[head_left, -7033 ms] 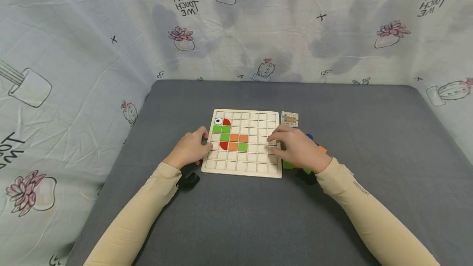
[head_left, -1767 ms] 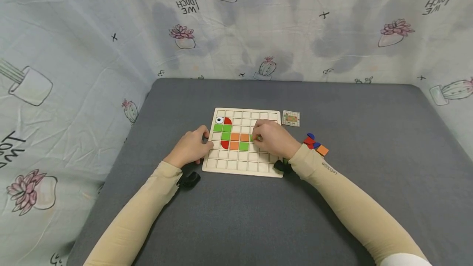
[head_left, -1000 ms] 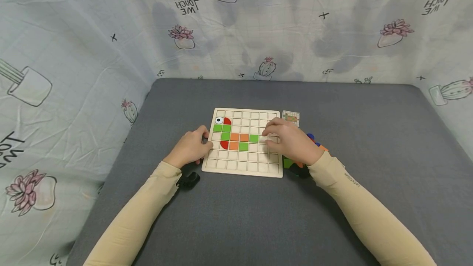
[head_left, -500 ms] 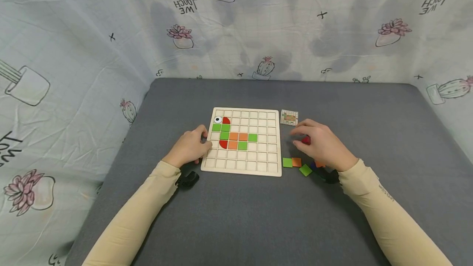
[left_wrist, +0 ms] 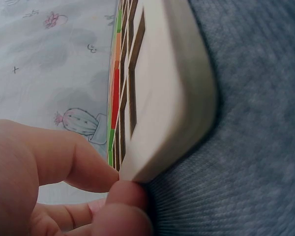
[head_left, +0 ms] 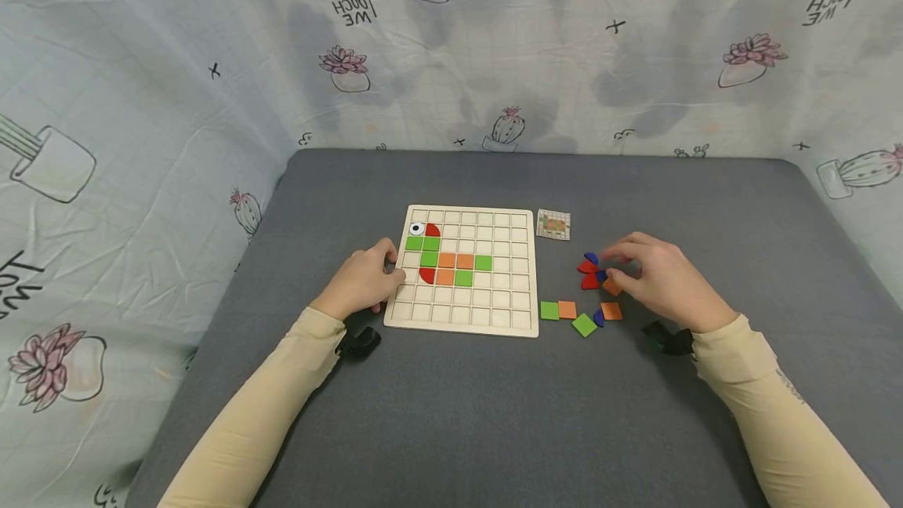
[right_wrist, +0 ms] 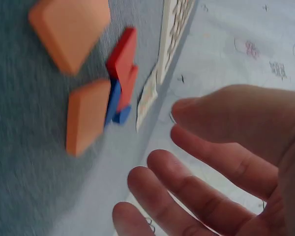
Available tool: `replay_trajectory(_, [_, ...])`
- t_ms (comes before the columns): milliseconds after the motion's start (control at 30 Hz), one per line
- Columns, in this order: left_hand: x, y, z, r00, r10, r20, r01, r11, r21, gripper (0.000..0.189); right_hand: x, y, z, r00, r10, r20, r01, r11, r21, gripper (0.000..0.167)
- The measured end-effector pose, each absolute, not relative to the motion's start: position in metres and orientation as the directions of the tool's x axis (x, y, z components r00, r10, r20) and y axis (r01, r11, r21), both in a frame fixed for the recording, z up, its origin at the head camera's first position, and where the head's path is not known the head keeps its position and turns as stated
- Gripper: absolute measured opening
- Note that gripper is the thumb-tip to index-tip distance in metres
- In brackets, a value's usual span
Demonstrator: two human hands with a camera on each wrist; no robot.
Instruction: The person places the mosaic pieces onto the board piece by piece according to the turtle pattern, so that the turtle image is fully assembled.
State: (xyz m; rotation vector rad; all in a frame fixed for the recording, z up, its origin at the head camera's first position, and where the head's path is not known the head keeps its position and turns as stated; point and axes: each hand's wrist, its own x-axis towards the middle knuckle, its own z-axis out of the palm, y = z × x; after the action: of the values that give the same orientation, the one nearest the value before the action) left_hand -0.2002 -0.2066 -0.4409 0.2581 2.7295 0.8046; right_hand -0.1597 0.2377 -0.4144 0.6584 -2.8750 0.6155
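A pale wooden grid board (head_left: 494, 316) lies on the table, with green, orange and red tiles and an eye tile (head_left: 417, 229) set in its cells at the left and middle. My left hand (head_left: 361, 277) holds the board's left edge between curled fingers; the left wrist view shows the fingertips (left_wrist: 105, 179) against that edge. My right hand (head_left: 659, 277) hovers at the right, fingers apart, nothing between them. Just left of it lie red pieces (head_left: 589, 281), a blue piece (head_left: 591, 258) and an orange tile (head_left: 612, 286), partly hidden by the fingers in the head view.
A small picture card (head_left: 553, 224) lies beside the board's upper right corner. Nearer me are a green tile (head_left: 549, 310), orange tiles (head_left: 567, 310), a tilted green tile (head_left: 584, 325) and another blue piece (head_left: 599, 318). A grey cloth (head_left: 451, 414) covers the table; printed curtains stand behind.
A green tile has come to lie right of the upper orange pair on the board. My right hand has let it go and moved right, off the board to the loose pieces. Left hand stays.
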Motion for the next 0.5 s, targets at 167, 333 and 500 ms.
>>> replay_trajectory(167, [-0.2, -0.2069, -0.4408, -0.943, 0.244, -0.225, 0.083, 0.829, 0.553, 0.024, -0.1618, 0.244, -0.411, -0.917, -0.373, 0.144, -0.399, 0.846, -0.354, 0.023])
replay_trajectory(333, [-0.2002, -0.2076, -0.4408, -0.943, 0.245, -0.225, 0.081, 0.824, 0.56, 0.023, -0.1646, 0.2452, -0.4156, -0.932, -0.36, 0.047, -0.353, 0.864, -0.36, 0.021])
replay_trajectory(500, [-0.1992, -0.2067, -0.4394, -0.942, 0.245, -0.23, 0.078, 0.824, 0.561, 0.023, -0.1659, 0.2425, -0.4198, -0.934, -0.358, -0.004, -0.33, 0.866, -0.377, 0.019])
